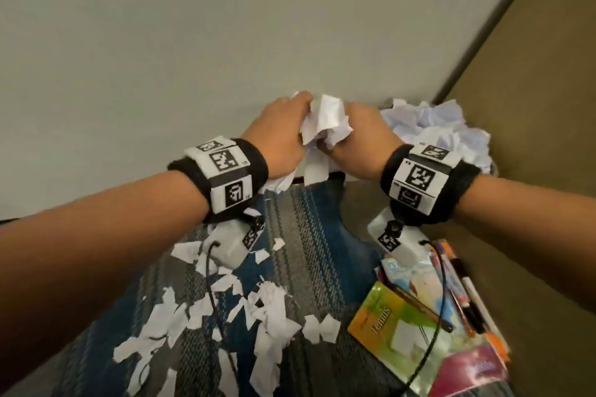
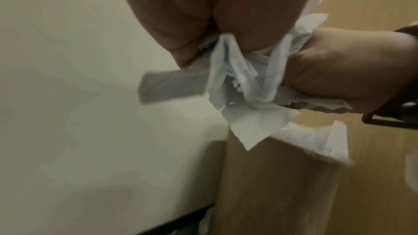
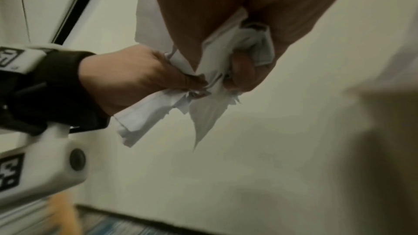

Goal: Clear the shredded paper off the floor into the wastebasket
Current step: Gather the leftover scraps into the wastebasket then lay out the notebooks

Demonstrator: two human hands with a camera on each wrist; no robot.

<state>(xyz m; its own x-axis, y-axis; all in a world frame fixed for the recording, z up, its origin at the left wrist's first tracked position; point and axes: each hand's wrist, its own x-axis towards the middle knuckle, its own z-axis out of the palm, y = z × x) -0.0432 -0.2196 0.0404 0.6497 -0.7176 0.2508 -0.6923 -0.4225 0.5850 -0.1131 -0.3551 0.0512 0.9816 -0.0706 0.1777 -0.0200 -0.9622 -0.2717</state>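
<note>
Paper wad (image 1: 325, 121), white, crumpled: gripped between left hand (image 1: 279, 135) and right hand (image 1: 358, 138), fingers of both curled round it, raised in front of the pale wall (image 1: 193, 42), just to the 9 o'clock side of the wastebasket.
Wastebasket (image 1: 491, 167): at 2 o'clock, in the corner, heaped with crumpled paper (image 1: 432, 129).
Torn paper scraps (image 1: 225, 309): scattered on the striped blue-grey carpet (image 1: 309, 235), at 7 o'clock.
Coloured packets (image 1: 400, 332) and marker pens (image 1: 464, 293): on the floor at 5 o'clock, beside the scraps.
Tagged black bands: one on each wrist.
</note>
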